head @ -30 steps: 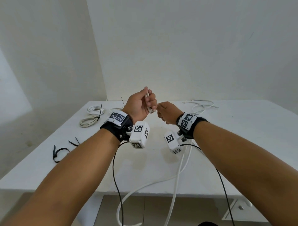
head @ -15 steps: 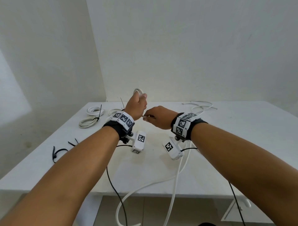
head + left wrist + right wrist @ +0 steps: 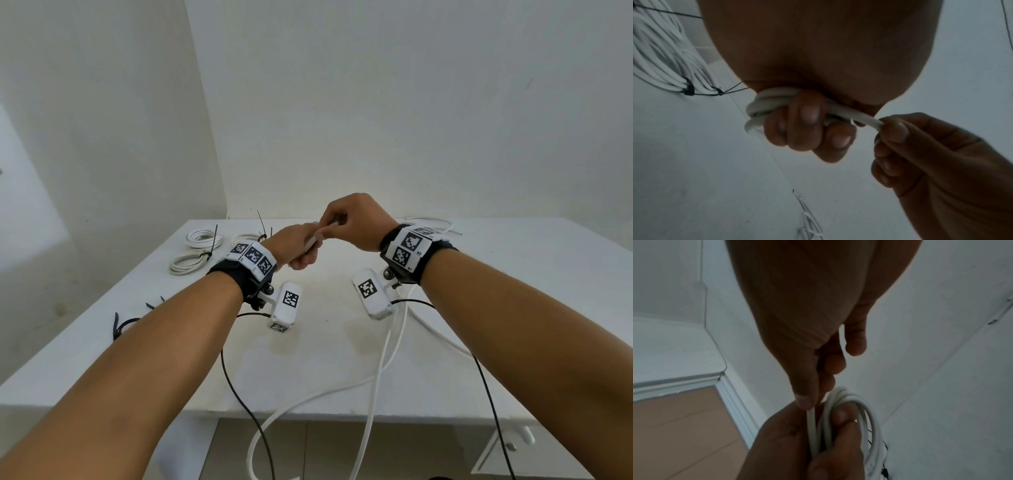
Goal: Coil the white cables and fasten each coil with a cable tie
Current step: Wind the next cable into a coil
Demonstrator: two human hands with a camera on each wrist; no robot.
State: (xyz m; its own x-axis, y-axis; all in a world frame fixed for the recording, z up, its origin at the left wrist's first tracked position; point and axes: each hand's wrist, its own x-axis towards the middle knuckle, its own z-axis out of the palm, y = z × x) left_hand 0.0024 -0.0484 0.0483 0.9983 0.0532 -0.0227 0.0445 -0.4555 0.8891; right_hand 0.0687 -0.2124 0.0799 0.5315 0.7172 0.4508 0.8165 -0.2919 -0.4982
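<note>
While I look down from the head view, my left hand (image 3: 296, 248) is raised over the white table (image 3: 513, 274), fingers curled round a small coil of white cable (image 3: 312, 242), and my right hand (image 3: 356, 221) sits just above and beside it, pinching the cable's running length. From under my right wrist two white strands drop across the table and over its near edge. Far left on the table lie two finished coils (image 3: 197, 250), each cinched with a black cable tie, and loose black ties (image 3: 125, 323) sit near the left edge.

Over to the left wrist view: my fingers (image 3: 807, 120) wrap tight over a few loops of the white cable (image 3: 766, 105), and my right hand (image 3: 920, 154) nips the strand between thumb and forefinger, right where it leaves the coil. Tied coils (image 3: 663, 56) show at upper left.

Right wrist view now: thumb (image 3: 803, 386) and fingers clamp the strand, which runs straight down into the coil (image 3: 859, 418) gripped in my left hand (image 3: 807, 443).
</note>
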